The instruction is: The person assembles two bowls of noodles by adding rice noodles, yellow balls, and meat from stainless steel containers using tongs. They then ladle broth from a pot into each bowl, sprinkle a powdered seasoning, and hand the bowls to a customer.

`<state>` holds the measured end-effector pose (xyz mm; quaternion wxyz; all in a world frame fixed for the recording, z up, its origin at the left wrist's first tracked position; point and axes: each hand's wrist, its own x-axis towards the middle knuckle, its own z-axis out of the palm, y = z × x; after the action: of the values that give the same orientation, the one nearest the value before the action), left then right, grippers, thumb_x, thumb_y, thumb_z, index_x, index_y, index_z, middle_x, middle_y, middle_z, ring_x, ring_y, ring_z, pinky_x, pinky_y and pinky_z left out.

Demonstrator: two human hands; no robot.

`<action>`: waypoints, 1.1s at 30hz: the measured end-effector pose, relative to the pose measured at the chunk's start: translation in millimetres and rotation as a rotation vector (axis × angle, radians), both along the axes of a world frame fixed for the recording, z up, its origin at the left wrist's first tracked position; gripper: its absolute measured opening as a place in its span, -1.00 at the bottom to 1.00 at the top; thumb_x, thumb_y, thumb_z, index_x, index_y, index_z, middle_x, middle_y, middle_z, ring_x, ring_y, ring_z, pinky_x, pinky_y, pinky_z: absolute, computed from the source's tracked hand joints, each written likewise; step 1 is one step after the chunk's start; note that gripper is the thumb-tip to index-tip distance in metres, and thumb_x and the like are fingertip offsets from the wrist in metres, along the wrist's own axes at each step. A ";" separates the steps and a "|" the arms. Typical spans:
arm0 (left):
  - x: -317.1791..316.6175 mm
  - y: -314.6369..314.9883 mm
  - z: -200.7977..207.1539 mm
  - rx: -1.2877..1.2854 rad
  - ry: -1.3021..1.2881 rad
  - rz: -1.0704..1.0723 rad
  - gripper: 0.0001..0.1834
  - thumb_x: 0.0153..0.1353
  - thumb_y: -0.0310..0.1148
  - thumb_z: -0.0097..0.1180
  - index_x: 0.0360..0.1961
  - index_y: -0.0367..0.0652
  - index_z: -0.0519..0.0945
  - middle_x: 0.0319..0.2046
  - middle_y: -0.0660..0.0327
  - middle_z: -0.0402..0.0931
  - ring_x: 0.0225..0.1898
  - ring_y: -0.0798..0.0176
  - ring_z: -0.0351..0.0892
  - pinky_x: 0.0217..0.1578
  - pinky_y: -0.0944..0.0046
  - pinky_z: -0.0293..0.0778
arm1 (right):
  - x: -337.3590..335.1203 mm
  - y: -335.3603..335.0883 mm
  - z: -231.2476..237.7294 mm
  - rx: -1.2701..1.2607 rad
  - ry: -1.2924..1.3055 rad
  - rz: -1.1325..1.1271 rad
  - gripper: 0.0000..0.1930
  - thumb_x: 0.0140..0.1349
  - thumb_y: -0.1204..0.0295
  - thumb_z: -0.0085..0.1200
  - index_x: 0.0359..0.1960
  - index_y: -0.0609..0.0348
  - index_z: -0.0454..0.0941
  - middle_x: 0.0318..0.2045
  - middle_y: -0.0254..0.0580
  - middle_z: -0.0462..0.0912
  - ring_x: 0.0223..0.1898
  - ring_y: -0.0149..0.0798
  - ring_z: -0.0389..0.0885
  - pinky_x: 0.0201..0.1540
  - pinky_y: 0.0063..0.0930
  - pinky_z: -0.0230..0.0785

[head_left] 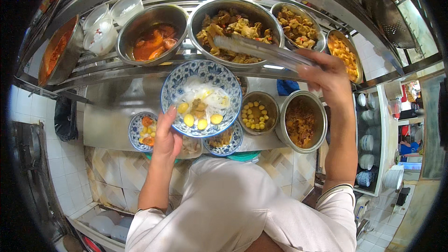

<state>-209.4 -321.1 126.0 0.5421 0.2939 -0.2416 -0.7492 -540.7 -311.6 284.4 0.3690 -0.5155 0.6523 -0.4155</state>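
Note:
My left hand (pixel 168 137) grips the rim of a blue-and-white patterned bowl (pixel 232 83), thumb on its near left edge. White noodles (pixel 215 97), several round yellow balls (pixel 202 124) that look like small yolks, and a brown piece of meat (pixel 198 106) lie inside it. Farther right, my right hand (pixel 322 75) is closed around long metal tongs (pixel 270 53), blurred by motion. The tongs reach left over a big steel bowl (pixel 276 24) of cooked chicken pieces (pixel 238 25) on the rack. A piece seems to be at their tips, but the blur hides it.
On the slatted rack (pixel 182 67) stand a steel bowl of red sauce (pixel 156 42), white plastic tubs (pixel 100 37) and more meat bowls (pixel 298 28). Below are a pot of yellow balls (pixel 254 115), a pot of brown shreds (pixel 303 121) and a filled patterned bowl (pixel 135 133).

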 end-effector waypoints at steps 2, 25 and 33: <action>-0.6 -0.4 0.4 0.009 -0.011 0.011 -0.52 0.24 -0.27 0.10 0.12 -0.31 0.40 0.11 0.03 0.45 0.14 0.04 0.45 0.22 0.02 0.31 | -1.2 12.9 7.6 0.068 -0.046 0.064 -0.55 -0.04 0.29 0.34 -0.08 0.22 0.65 -0.46 -0.29 0.65 -0.61 -0.58 0.42 -0.59 -0.69 0.24; 0.7 1.4 -1.0 0.022 0.060 -0.038 -0.45 0.22 -0.27 0.09 0.18 -0.33 0.33 0.14 -0.01 0.41 0.17 -0.01 0.41 0.24 0.00 0.28 | 5.4 -1.6 25.0 -0.092 0.462 -0.145 -0.52 0.03 0.24 0.25 -0.05 0.30 0.60 -0.25 0.03 0.69 -0.26 -0.20 0.66 -0.15 -0.41 0.44; 1.6 2.0 -1.9 0.031 0.042 -0.050 -0.44 0.25 -0.24 0.07 0.18 -0.39 0.32 0.14 -0.02 0.42 0.16 0.04 0.43 0.23 0.06 0.29 | 18.9 -94.8 -27.7 -0.250 0.900 -0.057 -0.59 0.10 0.12 0.15 -0.18 0.20 0.64 -0.26 0.08 0.67 -0.17 0.07 0.63 -0.09 -0.21 0.43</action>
<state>-207.8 -319.2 124.1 0.5235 0.2802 -0.2257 -0.7723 -521.8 -406.4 256.7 -0.0270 -0.6668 0.7064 -0.2360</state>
